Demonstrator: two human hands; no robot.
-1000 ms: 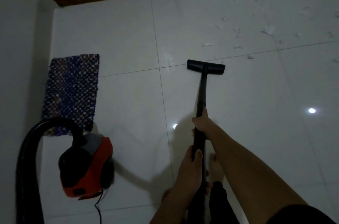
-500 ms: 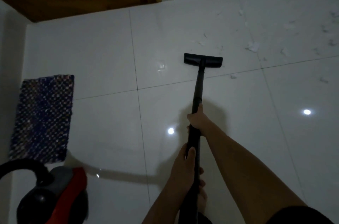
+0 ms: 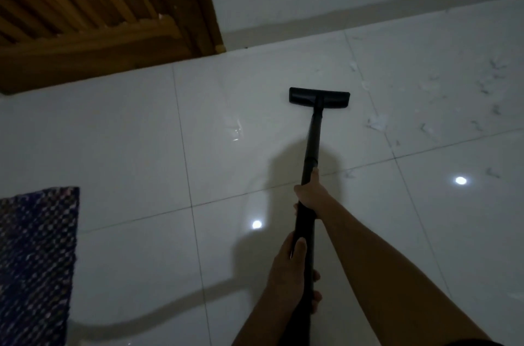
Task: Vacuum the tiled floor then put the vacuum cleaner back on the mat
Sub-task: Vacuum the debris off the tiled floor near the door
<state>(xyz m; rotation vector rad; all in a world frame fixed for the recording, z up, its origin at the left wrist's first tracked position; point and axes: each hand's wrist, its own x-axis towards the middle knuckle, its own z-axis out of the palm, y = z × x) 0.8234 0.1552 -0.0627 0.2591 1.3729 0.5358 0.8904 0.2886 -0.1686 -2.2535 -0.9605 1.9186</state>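
Vacuum wand (image 3: 313, 141), black and rigid, runs from the near centre out to the floor head (image 3: 319, 96) lying flat on the tiled floor (image 3: 141, 147), mid-far. Right hand (image 3: 309, 198) wrapped around the tube farther up; left hand (image 3: 289, 277) curled round it nearer the body. Looks light and stiff; a two-handed hold steers best. Paper scraps (image 3: 377, 123) lie just right of the head. Mat (image 3: 37, 255) near left; door (image 3: 93, 5) far left.

Bare forearms (image 3: 382, 260) — dark sleeve edge (image 3: 467, 343)
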